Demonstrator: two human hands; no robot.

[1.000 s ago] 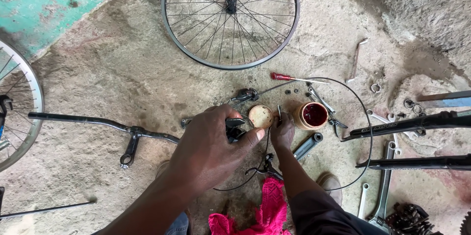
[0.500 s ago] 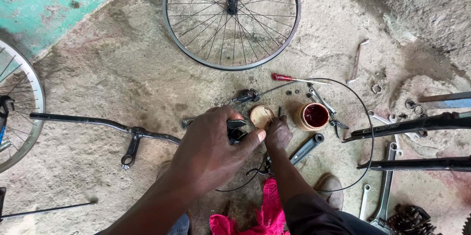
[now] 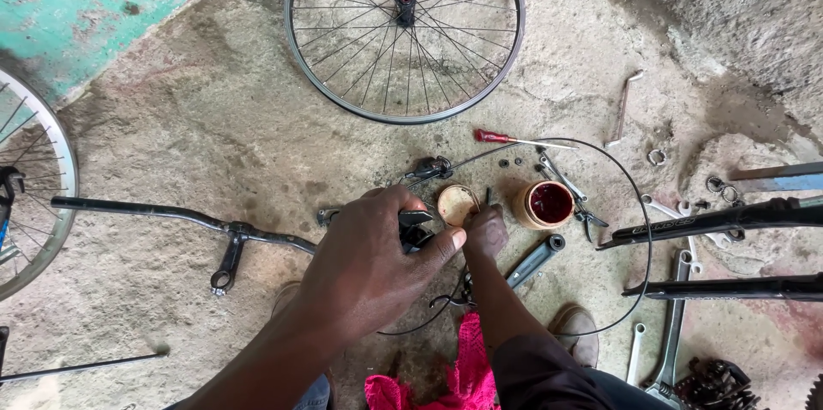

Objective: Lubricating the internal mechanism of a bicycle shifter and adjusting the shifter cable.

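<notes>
Barely anything has shifted since a moment ago: your left hand (image 3: 369,260) still curls over the small black part (image 3: 415,228) at the end of the handlebar (image 3: 171,217), and your right hand (image 3: 485,232) stays just beside it, the two hands almost touching. Your left fingers are closed round the part, thumb stretched toward the right hand. Your right fingers are bunched at the edge of the tan lid (image 3: 456,203); whether they pinch anything, you cannot tell from here.

That lid is round, flat and pale, lying just left of the small tub (image 3: 543,204), which has tan walls and a glossy dark-red filling. A thin black cable (image 3: 641,230) loops in a wide arc round the tub. A red-handled screwdriver (image 3: 506,137) lies above it, and grey steel spanners (image 3: 673,333) lie to the right. The handlebar is a slim, dark, gently bent tube. Beyond, a spoked wheel (image 3: 296,50) with a shiny metal rim lies flat on the rough, stained concrete floor (image 3: 171,136). Bright pink cloth (image 3: 467,367) sits bunched under your right forearm.
</notes>
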